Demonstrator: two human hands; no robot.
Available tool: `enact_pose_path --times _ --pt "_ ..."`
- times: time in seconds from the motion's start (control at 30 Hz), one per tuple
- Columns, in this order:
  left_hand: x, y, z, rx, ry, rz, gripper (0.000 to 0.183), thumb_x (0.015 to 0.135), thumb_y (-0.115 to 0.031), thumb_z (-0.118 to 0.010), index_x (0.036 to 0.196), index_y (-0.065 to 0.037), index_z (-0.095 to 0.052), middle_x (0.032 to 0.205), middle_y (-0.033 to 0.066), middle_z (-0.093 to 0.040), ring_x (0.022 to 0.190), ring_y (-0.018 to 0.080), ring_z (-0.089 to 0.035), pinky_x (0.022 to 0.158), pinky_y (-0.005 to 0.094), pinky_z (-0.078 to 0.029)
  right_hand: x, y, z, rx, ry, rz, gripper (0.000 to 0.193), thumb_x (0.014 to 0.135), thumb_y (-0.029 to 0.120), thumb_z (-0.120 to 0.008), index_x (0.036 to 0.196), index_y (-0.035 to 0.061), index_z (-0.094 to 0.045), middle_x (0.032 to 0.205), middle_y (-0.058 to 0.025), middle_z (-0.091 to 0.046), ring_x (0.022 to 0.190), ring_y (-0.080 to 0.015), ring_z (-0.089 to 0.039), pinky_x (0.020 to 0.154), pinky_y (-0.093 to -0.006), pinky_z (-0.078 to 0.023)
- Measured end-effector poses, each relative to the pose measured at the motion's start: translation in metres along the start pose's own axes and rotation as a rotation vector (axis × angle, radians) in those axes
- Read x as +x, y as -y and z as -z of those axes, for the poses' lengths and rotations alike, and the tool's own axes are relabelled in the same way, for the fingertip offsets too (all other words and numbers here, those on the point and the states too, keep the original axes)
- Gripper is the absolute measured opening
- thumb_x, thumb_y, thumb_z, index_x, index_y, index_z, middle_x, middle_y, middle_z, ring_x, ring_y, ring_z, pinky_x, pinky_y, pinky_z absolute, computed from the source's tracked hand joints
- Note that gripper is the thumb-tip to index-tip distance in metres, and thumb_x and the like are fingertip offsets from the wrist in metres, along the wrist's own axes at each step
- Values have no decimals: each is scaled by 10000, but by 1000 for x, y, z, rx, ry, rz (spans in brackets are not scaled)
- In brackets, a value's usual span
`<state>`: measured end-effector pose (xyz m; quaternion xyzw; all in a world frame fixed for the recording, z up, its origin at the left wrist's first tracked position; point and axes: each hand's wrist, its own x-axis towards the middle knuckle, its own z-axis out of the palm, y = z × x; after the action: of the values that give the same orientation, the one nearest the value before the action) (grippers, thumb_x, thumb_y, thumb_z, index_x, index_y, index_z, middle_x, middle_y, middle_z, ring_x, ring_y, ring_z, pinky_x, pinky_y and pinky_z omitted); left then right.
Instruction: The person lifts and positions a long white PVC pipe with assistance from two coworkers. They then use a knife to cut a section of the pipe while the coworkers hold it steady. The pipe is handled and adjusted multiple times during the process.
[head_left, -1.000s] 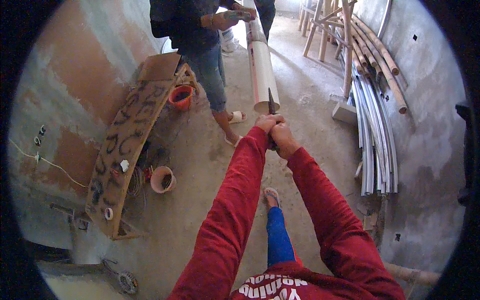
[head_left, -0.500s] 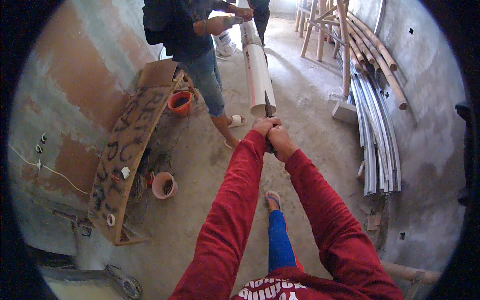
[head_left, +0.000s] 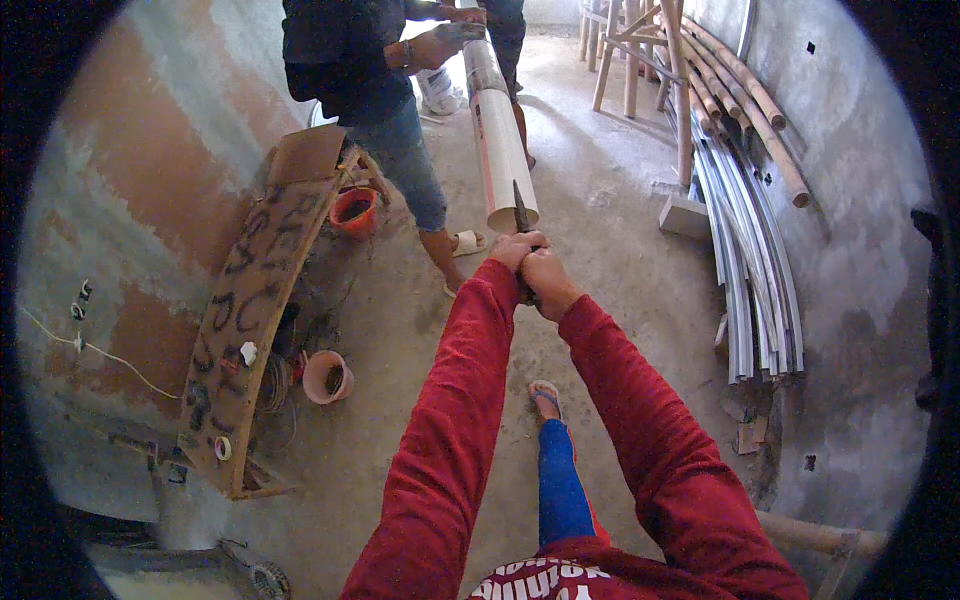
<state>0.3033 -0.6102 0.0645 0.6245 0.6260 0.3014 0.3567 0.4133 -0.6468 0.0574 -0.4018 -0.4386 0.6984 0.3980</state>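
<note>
Both my arms, in red sleeves, reach straight ahead. My left hand and my right hand are closed one against the other around a dark, narrow tool that tapers to a point. Its handle is mostly hidden in my fists, so I cannot tell its exact kind. The tool's pointed part overlaps the near end of a long white pipe; whether it touches the pipe is unclear. Farther along, a co-worker's hands are at the pipe's greyish far section.
On the left, a long written-on board stands beside an orange bucket and a pink bucket. Metal channels, bamboo poles and a pale block lie along the right wall. A wooden trestle stands behind.
My hands, the tool and the pipe's near end sit slightly farther left in the picture, and the view itself has shifted a little. My grip looks the same.
</note>
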Motion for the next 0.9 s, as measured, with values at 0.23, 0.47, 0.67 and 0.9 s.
enact_pose_path --times 0.23,0.47,0.67,0.9 --pt "-6 3 0 -163 42 -51 355 622 -266 -746 906 -59 -695 847 138 -694 790 251 -667 688 396 -522 -6 3 -1 -31 -41 -3 151 870 133 -505 997 60 -538 788 -34 -599 600 -140 -568 441 -322 -430" --pt "0 18 -5 95 -15 -150 232 792 -298 -655 829 -74 -701 801 68 -694 681 184 -631 650 378 -506 -15 11 -5 -37 -66 -82 224 851 157 -479 985 -2 -563 867 -113 -625 692 -198 -606 528 -366 -472" --pt "-3 13 -8 -189 -8 91 205 773 -286 -662 878 -118 -713 884 84 -683 757 229 -626 715 379 -502 0 -11 0 -144 30 198 193 888 131 -490 1062 56 -527 855 -53 -610 661 -160 -598 488 -322 -461" --pt "-13 9 1 272 29 -256 266 760 -283 -654 990 -165 -716 969 174 -690 890 308 -665 796 397 -520 -18 4 -7 -7 -9 -34 204 890 142 -488 1069 56 -531 856 -55 -616 665 -162 -605 486 -328 -452"
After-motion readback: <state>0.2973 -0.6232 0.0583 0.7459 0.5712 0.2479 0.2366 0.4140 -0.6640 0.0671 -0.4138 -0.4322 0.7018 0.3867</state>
